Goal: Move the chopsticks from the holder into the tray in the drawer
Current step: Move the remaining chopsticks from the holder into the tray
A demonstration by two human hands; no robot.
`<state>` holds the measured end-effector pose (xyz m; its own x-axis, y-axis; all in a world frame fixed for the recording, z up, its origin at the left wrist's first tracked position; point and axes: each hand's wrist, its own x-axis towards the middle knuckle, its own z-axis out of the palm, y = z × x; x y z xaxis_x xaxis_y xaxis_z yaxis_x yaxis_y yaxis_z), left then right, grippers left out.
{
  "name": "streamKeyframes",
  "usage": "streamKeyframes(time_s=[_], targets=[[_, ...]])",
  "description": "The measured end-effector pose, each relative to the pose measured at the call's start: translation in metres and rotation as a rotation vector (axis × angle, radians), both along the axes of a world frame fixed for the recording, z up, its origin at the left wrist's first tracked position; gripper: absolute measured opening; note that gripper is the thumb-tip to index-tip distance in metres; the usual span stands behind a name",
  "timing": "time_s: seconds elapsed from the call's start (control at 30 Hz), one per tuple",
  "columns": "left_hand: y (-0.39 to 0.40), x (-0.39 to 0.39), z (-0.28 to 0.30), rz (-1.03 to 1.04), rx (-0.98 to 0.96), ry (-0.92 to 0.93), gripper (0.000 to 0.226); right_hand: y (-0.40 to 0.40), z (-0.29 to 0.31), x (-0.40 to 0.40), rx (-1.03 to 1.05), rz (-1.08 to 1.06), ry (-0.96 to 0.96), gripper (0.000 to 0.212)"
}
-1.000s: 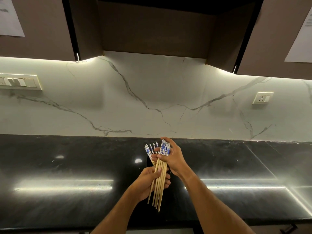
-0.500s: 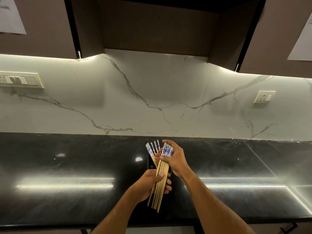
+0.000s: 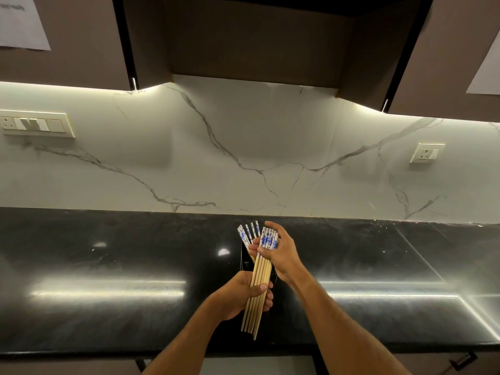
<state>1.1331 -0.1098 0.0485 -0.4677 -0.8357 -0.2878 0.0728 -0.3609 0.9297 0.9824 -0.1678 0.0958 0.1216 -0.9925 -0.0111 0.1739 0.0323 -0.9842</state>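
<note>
Head view: in the lower centre of the frame, a bundle of chopsticks (image 3: 260, 277) with blue-and-white patterned tops is being held over a black countertop (image 3: 108, 266). The lower shafts are being gripped by the left hand (image 3: 240, 296), its thumb curled across the wood. The patterned tops are being pinched by the right hand (image 3: 281, 253), just above and to the right of the left hand, the two hands close together on the same bundle. A few more chopsticks (image 3: 247, 235) are being left standing in a dark holder (image 3: 244, 262) just behind the bundle, their tops fanning up and left. A white marble backsplash (image 3: 243, 158) is filling the middle of the frame, with a switch panel (image 3: 36, 125) at the left and a socket (image 3: 427, 152) at the right. Brown cabinets (image 3: 257, 36) are seen hanging along the top.
</note>
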Motion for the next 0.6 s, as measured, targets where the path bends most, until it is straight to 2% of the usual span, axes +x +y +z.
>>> streamKeyframes(time_s=[0.13,0.3,0.6], targets=[[0.004,0.004,0.0,0.008,-0.036,-0.084,0.023,0.006,0.001,0.002,0.101,0.032,-0.037,0.053],[0.014,0.013,-0.005,0.018,-0.097,-0.187,0.019,0.02,-0.004,-0.002,0.325,0.06,-0.103,0.03],[0.043,0.015,-0.013,-0.072,-0.101,-0.243,0.017,0.061,-0.022,-0.003,0.355,-0.031,-0.078,0.027]])
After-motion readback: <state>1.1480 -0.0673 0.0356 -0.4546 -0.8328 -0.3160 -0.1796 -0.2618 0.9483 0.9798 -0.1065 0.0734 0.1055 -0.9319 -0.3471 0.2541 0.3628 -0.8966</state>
